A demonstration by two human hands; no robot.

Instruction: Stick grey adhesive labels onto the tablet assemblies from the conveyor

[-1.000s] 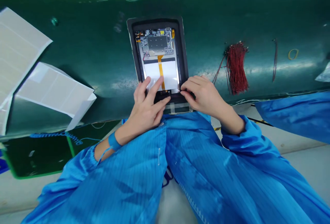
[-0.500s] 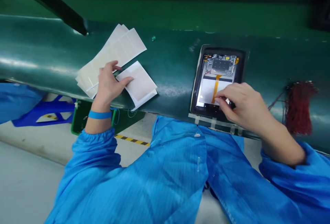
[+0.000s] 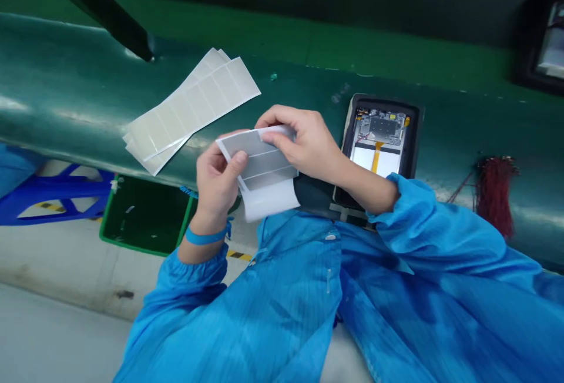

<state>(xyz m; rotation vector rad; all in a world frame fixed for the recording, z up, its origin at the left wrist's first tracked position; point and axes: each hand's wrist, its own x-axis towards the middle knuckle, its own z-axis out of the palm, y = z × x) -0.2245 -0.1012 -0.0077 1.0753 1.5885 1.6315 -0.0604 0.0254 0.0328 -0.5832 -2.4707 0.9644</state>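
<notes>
Between my hands is a sheet of grey adhesive strips [image 3: 268, 167] on a white backing, held up off the bench with its lower end hanging down. My left hand [image 3: 218, 180] grips its left edge, thumb on top. At the upper right corner, my right hand [image 3: 304, 142] pinches the sheet between thumb and fingers. To the right lies an opened tablet [image 3: 382, 130] in a black frame, its circuit board showing and orange tape running down over a white part. My right forearm hides its lower portion.
Several pale label sheets [image 3: 194, 107] lie fanned at the left of the green bench [image 3: 66, 101]. A bundle of dark red wires [image 3: 494, 195] rests at the right. Below the bench edge are a green bin [image 3: 145, 212] and a blue stool [image 3: 66, 195]. Another device [image 3: 553, 48] shows at upper right.
My left hand has lifted the smaller sheet off the bench and moved right. My right hand has left the tablet's orange tape and come left to the sheet's corner.
</notes>
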